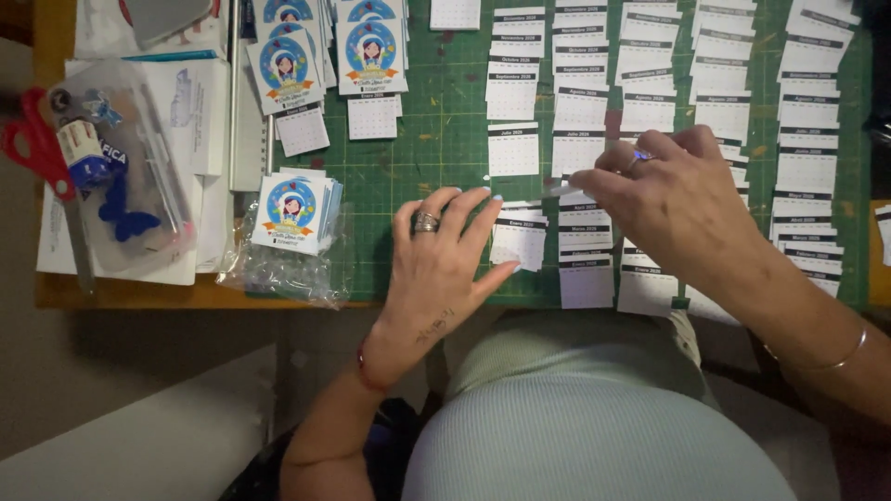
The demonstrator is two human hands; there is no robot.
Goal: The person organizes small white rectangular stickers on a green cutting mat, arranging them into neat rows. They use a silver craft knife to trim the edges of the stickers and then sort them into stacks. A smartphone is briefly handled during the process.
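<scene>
My left hand (436, 264) lies flat on the green cutting mat (445, 139), fingers spread, fingertips pressing a small stack of white calendar slips (520, 239). My right hand (677, 209) hovers just right of it, pinching a thin white pen-like tool (560, 188) whose tip points at the slips. Rows of overlapping small calendar slips (650, 83) cover the mat's right half. Both hands wear rings.
Stacks of printed cards with a cartoon figure (292, 211) lie on a clear plastic bag at left, more cards (371, 51) at the top. A clear pouch of supplies (121, 176) and red scissors (42, 158) sit on papers at far left. The table's front edge runs below my hands.
</scene>
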